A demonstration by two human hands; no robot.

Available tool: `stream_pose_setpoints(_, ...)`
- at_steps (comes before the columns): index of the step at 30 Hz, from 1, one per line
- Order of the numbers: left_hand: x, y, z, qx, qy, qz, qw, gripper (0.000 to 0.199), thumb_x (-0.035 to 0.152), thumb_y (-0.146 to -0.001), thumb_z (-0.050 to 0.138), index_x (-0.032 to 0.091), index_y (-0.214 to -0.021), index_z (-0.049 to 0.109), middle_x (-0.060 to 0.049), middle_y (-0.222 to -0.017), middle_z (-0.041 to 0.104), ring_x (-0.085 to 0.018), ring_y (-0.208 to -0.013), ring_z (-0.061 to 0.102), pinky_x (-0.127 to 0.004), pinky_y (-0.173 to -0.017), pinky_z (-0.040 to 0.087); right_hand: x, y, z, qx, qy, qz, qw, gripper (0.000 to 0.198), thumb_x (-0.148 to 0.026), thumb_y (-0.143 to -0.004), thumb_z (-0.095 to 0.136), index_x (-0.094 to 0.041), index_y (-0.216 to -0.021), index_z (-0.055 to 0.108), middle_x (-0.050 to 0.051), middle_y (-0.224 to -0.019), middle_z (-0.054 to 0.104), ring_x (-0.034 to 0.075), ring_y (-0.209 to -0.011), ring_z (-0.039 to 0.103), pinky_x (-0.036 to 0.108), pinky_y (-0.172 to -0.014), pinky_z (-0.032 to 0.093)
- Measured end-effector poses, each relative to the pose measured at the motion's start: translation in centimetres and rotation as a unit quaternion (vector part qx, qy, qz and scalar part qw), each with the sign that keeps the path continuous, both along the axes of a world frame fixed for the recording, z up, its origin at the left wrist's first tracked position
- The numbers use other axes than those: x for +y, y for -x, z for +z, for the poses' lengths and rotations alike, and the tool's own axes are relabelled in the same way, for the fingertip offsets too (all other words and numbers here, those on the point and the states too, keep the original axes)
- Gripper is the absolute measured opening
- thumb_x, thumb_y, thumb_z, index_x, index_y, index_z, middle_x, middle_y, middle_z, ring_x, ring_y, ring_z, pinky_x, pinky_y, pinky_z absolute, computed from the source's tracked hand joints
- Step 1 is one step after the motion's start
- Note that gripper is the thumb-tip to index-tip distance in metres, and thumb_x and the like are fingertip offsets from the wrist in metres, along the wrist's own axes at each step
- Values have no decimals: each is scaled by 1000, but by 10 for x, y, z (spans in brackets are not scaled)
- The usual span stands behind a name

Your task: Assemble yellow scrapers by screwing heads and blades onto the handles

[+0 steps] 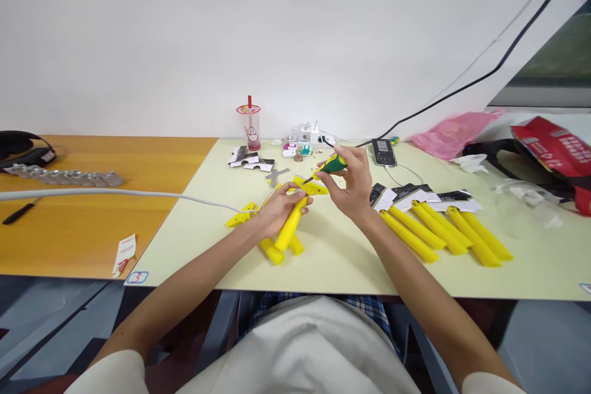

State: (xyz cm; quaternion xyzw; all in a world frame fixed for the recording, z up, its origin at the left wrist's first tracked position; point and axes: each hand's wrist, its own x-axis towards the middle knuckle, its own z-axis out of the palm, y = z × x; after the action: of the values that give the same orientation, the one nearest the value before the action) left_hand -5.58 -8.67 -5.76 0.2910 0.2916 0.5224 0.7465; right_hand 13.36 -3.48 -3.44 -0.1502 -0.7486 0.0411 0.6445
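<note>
My left hand [276, 212] is closed around a yellow scraper-like tool [290, 226], whose handle slants down toward me and whose wider head lies at the top. In my right hand [353, 183] is a green and yellow screwdriver [334, 164], gripped by its handle. Its shaft points down and left, with the tip at the tool's head; I cannot tell whether it sits in a screw. Below my left hand, more yellow tools [271, 252] lie on the table, partly hidden by the hand and the held tool.
Several yellow handles [410, 235] lie at right beside black-and-white packets [406, 196]. Behind stand a pink cup [252, 126], a power strip [311, 135] and a small black device [383, 152]. A white cable [184, 196] crosses from the left. A pink bag [452, 134] lies back right.
</note>
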Motion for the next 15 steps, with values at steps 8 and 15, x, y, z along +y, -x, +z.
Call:
stream_pose_setpoints(8, 0, -6, -15, 42, 27, 28, 998, 51, 13, -74, 97, 21, -104, 56, -8, -102, 74, -22, -90, 79, -25, -64, 52, -2, -7, -15, -34, 60, 11, 998, 63, -33, -115, 53, -38, -175, 33, 15, -142, 59, 27, -111, 78, 41, -82, 75)
stream_pose_setpoints(15, 4, -4, -16, 47, 19, 42, 998, 52, 15, -73, 99, 20, -105, 57, -6, -99, 74, -21, -87, 79, -25, -62, 52, -1, -7, -20, 6, 32, -3, 999, 61, -27, -111, 66, -38, -167, 46, 10, -133, 60, 23, -102, 79, 37, -77, 75)
